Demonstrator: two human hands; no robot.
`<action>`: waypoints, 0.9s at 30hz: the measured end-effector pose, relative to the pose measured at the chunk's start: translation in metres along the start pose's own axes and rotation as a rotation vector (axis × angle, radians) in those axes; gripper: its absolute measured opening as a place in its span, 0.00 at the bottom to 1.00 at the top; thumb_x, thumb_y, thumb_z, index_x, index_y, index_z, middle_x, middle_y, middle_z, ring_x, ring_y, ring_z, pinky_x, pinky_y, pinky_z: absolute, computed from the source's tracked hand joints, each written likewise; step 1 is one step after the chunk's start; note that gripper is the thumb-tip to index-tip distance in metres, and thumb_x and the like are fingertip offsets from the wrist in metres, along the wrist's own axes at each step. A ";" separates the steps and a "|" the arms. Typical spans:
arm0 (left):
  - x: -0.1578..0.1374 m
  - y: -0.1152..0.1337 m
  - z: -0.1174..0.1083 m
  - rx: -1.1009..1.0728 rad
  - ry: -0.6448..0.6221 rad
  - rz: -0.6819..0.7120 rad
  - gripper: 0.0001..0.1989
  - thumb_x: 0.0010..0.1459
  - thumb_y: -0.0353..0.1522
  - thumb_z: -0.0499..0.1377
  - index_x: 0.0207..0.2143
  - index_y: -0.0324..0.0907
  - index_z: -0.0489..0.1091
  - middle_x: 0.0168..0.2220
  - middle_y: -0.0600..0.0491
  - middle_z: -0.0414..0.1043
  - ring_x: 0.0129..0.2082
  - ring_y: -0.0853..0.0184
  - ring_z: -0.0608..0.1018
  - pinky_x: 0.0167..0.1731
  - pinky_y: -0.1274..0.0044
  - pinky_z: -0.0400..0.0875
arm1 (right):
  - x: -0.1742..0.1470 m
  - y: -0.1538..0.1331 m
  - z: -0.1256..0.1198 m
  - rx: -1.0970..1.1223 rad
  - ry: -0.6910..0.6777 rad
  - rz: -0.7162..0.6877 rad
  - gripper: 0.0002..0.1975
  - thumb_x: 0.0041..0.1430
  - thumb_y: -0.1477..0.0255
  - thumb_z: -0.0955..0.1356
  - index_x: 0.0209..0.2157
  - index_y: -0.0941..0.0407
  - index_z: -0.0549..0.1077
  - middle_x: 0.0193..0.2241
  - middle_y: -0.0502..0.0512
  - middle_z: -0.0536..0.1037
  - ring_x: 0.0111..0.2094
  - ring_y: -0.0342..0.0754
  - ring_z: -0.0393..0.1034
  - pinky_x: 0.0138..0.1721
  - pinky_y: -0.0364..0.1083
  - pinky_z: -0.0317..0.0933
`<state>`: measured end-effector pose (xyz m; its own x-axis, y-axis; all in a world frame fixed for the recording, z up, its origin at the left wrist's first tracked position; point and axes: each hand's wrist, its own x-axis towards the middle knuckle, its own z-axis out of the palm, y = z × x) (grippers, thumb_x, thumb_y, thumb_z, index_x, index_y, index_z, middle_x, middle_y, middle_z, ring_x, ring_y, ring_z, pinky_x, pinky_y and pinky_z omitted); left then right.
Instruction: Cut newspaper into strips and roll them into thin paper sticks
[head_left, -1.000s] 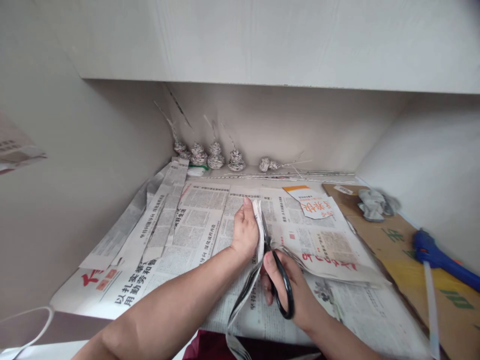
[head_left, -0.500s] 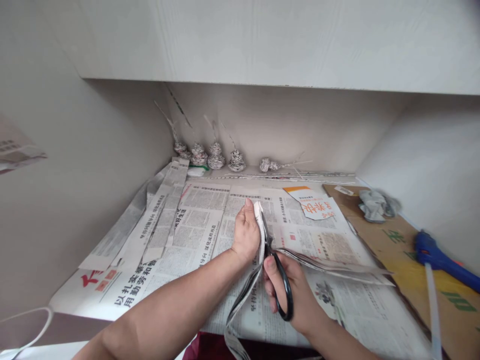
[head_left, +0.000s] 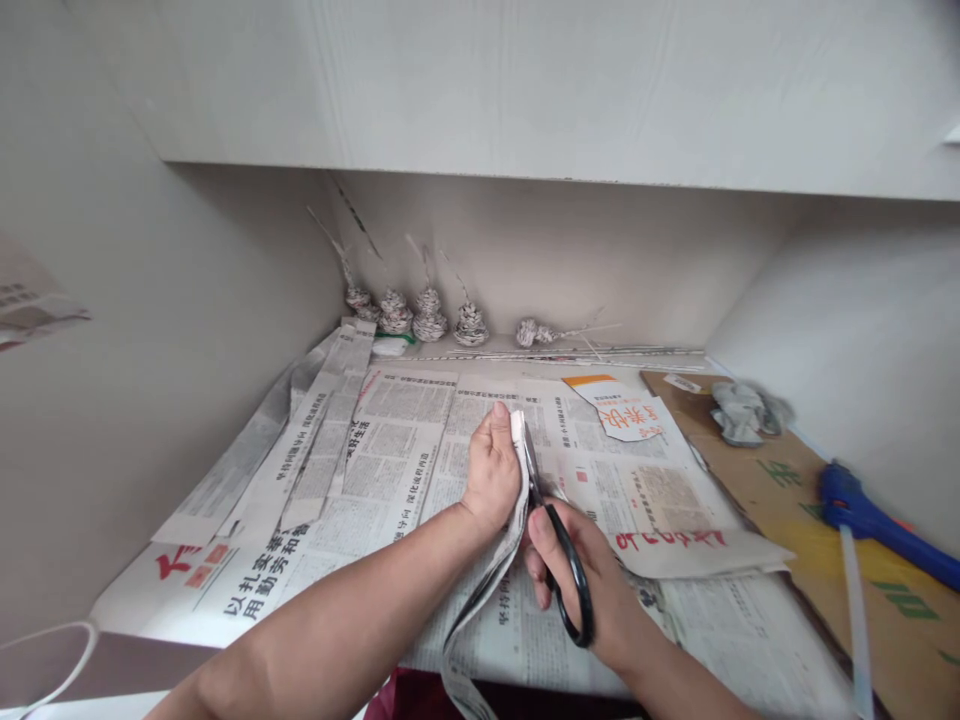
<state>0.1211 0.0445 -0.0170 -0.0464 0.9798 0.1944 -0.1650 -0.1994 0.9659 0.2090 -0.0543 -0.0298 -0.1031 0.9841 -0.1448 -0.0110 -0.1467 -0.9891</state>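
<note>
While newspaper (head_left: 405,440) spreads across the desk (head_left: 480,369), the left hand (head_left: 491,470) holds a folded paper strip (head_left: 519,440), long axis toward the back edge; the right hand (head_left: 604,590), gripping scissors (head_left: 576,575), has blades along the strip's right side. Near the front-left corner, a headline (head_left: 259,570) includes 以扎实.

The cabinet (head_left: 525,90) is hanging low overhead, capping any reach toward the back, where coiled figures (head_left: 429,320) are standing in the way and sticks (head_left: 652,350) are lying crosswise. Left of the left hand (head_left: 493,470), flat newspaper (head_left: 409,430) is leaving a low lane to the sheets (head_left: 311,420). Scissors (head_left: 578,566) are blocking the middle, a paper strip (head_left: 480,592) is trailing below, and the glue gun (head_left: 851,500) is obstructing the right!
</note>
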 end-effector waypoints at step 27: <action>-0.006 -0.007 0.005 -0.056 -0.046 -0.060 0.23 0.63 0.49 0.45 0.23 0.43 0.55 0.20 0.59 0.55 0.20 0.73 0.59 0.23 0.79 0.59 | 0.009 -0.019 0.000 0.005 0.030 0.069 0.23 0.57 0.49 0.63 0.26 0.55 0.62 0.14 0.42 0.62 0.10 0.36 0.56 0.12 0.37 0.52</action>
<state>0.1275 0.0396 -0.0244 0.0102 0.9893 0.1458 -0.2210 -0.1399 0.9652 0.2081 -0.0427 -0.0121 -0.0743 0.9741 -0.2137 -0.0095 -0.2149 -0.9766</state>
